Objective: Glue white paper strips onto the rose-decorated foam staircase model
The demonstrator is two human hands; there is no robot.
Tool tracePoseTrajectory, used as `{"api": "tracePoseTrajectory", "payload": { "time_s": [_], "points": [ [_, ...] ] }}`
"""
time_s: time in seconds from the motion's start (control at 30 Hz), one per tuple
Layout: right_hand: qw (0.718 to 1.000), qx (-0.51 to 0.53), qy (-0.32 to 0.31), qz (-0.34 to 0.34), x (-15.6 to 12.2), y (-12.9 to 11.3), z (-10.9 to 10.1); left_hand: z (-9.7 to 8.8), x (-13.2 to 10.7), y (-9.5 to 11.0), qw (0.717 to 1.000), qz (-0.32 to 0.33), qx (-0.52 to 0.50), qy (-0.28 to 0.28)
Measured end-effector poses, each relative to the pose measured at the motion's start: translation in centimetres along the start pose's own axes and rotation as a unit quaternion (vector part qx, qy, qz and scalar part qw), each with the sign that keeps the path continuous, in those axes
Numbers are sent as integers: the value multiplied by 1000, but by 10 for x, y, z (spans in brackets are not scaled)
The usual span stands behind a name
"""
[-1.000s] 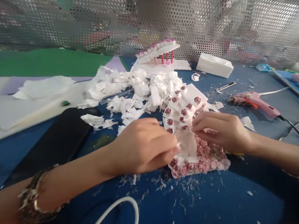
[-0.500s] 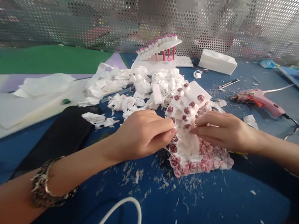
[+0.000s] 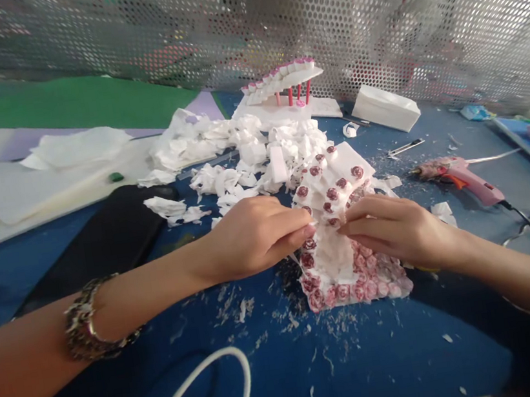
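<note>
In the head view, a white foam-like craft piece [image 3: 335, 256] stands on the blue table, dotted with dark red paper roses [image 3: 357, 172] on its upper part. Pink roses [image 3: 368, 269] crowd its lower right and bottom edge. My left hand [image 3: 257, 235] is closed in a pinch at the piece's left side; what lies between its fingertips is hidden. Opposite it, my right hand [image 3: 390, 227] has its thumb and fingers drawn together over the right side. Some white material shows near its fingertips, too small to make out.
Crumpled white paper [image 3: 218, 136] heaps behind the piece. A pink glue gun [image 3: 470, 178] lies right, with a small cutter [image 3: 405, 148] nearby. At left are a black phone-like slab [image 3: 100, 246] and a green sheet [image 3: 76, 103]. A white cable [image 3: 196, 380] loops in front.
My left hand has shifted very slightly right along the craft piece. My right hand stays at nearly the same spot, fingers still together.
</note>
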State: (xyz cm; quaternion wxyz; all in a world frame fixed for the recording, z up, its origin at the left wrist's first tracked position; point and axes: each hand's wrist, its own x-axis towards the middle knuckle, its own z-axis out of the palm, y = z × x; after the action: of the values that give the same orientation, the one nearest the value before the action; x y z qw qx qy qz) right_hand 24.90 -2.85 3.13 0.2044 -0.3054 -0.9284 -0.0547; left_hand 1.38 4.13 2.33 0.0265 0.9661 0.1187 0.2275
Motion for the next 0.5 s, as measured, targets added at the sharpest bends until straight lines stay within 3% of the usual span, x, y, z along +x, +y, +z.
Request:
{"api": "tracePoseTrajectory", "payload": {
  "time_s": [0.27,0.5],
  "points": [
    [997,-73,-2,-31,4,-1,-4,-1,0,-1,1000,-12,4,-7],
    [1000,-4,-10,-6,-1,4,-2,-1,1,0,1000,-16,-11,-16]
  ]
}}
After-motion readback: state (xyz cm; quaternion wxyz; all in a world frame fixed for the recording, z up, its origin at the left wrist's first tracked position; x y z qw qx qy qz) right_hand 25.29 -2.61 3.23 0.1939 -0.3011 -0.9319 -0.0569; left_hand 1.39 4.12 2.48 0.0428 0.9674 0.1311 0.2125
